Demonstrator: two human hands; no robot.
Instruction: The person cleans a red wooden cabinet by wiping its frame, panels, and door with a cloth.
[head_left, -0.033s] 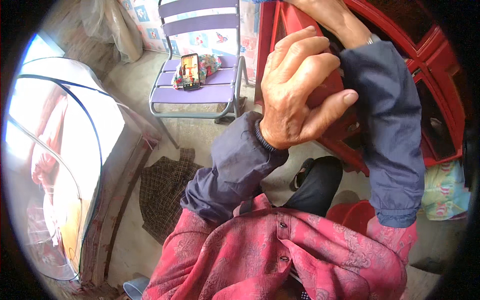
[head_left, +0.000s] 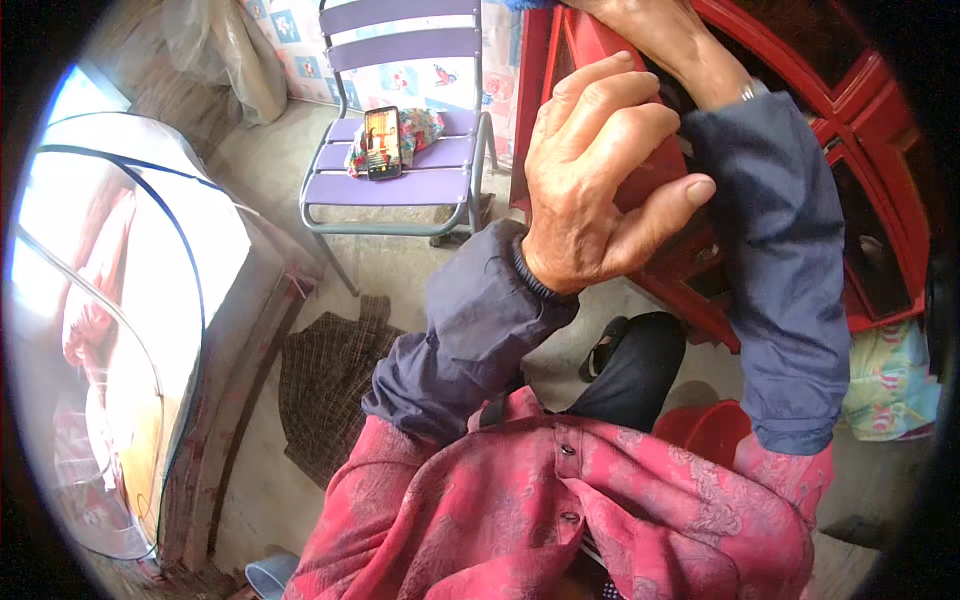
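My left hand is raised in front of a red cabinet, back of the hand up, thumb out and fingers loosely stretched. Nothing shows in it. Behind its fingers is a red panel of the cabinet; whether they touch it I cannot tell. My right hand reaches across the cabinet at the top edge, its fingers cut off by the picture's rim. A bit of blue fuzzy cloth shows beside it; whether the hand grips it is hidden. Dark blue sleeve covers wrap both forearms.
A purple slatted chair stands ahead to the left, bearing a phone leaned on a flowered cloth. Dark checked cloth lies on the floor. A bed with netting fills the left. A red bucket is near my leg.
My right wrist has shifted slightly to the right and down, and a little more of the blue cloth shows at the top. My left hand stays nearly still.
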